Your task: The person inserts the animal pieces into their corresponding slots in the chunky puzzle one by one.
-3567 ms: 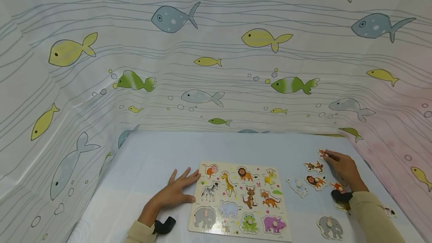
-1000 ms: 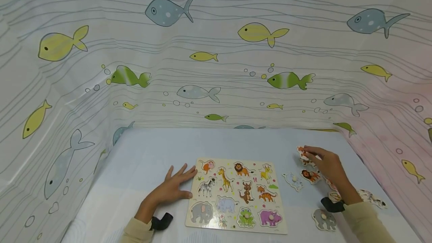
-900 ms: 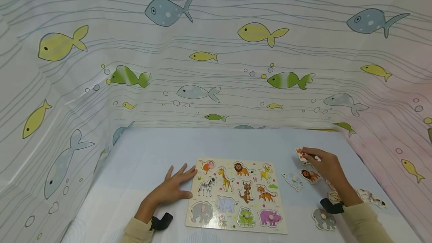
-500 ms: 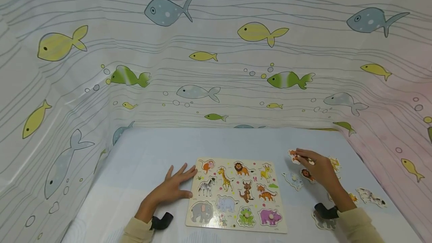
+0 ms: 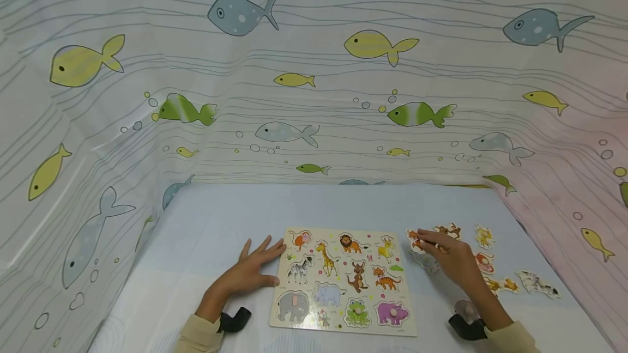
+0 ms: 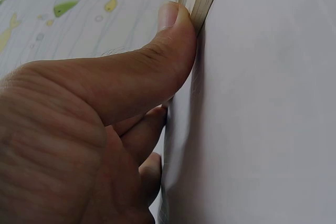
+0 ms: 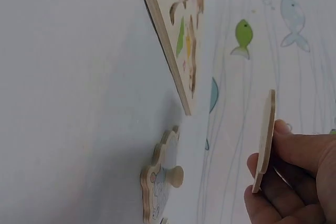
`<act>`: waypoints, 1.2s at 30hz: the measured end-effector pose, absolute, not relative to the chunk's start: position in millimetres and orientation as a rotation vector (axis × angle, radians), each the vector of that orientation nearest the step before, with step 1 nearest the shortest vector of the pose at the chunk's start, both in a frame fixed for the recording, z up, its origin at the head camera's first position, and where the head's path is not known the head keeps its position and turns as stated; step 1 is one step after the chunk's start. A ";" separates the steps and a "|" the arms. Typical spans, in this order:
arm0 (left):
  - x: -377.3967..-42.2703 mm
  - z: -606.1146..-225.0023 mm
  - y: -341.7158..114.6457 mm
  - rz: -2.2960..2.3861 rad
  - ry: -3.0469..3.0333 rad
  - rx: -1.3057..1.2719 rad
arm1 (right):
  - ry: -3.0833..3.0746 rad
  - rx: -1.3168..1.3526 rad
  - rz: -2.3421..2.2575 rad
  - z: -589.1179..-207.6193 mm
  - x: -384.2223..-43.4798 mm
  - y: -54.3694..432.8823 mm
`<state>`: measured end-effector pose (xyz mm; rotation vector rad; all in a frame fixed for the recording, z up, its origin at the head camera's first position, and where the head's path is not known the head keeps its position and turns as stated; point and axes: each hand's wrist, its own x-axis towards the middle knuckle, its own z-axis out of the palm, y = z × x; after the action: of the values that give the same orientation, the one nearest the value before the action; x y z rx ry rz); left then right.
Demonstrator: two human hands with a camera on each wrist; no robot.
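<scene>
My right hand [image 5: 453, 257] pinches a tiger puzzle piece [image 5: 412, 238] between thumb and fingers. In the right wrist view the piece [image 7: 267, 135] is seen edge-on, raised off the table. Beneath it lies a pale blue rhino piece [image 5: 426, 261], partly covered in the head view; its knob [image 7: 174, 177] shows from the right wrist. The wooden animal puzzle board [image 5: 338, 287] lies in the middle, with a frog piece [image 5: 357, 313] and a hippo piece [image 5: 392, 314] in their recesses. At its left edge my left hand [image 5: 245, 277] rests with fingers spread, thumb touching the board's side [image 6: 206, 1].
Loose pieces lie right of the board: kangaroo [image 5: 448, 230], goat [image 5: 484, 237], monkey [image 5: 485, 262], giraffe [image 5: 510, 285] and zebra [image 5: 537, 284]. An elephant piece [image 5: 466, 309] is partly behind the right wrist's black camera [image 5: 466, 328]. A fish-patterned curtain [image 5: 314, 97] surrounds the table.
My right hand has carried the tiger piece left and nearer, from the far right to beside the board's upper right corner. The left hand stays at the board's edge.
</scene>
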<state>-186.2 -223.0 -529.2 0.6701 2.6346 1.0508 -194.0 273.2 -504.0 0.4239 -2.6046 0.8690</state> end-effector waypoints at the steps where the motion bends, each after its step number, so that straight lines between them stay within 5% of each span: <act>1: -186.1 -529.2 -223.0 1.046 2.637 0.672 | -2.595 0.436 0.871 -504.5 -192.0 271.7; 36: -188.0 -530.0 -222.2 1.044 2.636 0.666 | -2.609 0.571 0.951 -531.3 -149.1 213.2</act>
<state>-188.0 -222.2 -530.0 0.6658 2.6355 1.0437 -149.1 213.2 -531.3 0.5715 -2.6094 0.9510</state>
